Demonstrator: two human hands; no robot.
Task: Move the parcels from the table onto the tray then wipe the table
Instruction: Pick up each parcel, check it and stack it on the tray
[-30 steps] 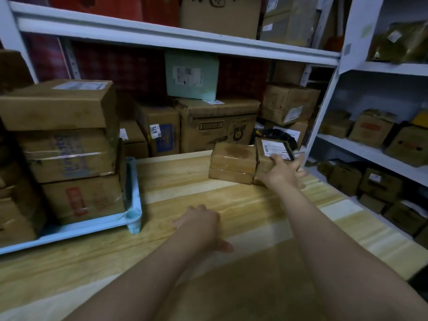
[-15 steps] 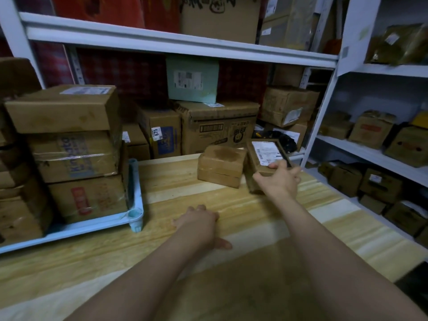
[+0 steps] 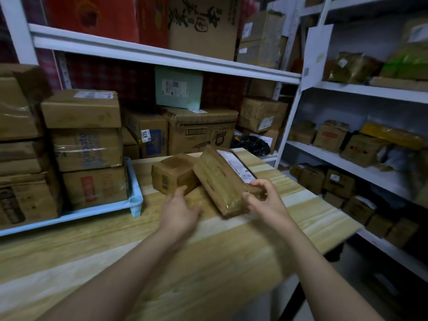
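Observation:
A taped brown parcel with a white label point(image 3: 222, 181) is tilted up off the wooden table point(image 3: 312, 214). My right hand point(image 3: 261, 200) grips its near right corner. My left hand point(image 3: 180, 212) is raised just left of it, fingers loosely curved, with the fingertips at the lower front of a second brown parcel with a dented top point(image 3: 173, 174). That second parcel rests on the table behind. The light blue tray point(image 3: 135, 195) stands at the left, stacked with cardboard boxes point(image 3: 85, 147).
White shelving point(image 3: 162, 55) full of cartons runs behind the table and along the right wall point(image 3: 347, 158). A black bag point(image 3: 252, 142) lies behind the table's far edge. More boxes sit on the low right shelf and floor.
My right hand has pulled the labelled parcel nearer and tipped it up off the table. My left hand has lifted from the tabletop and moved toward the parcels.

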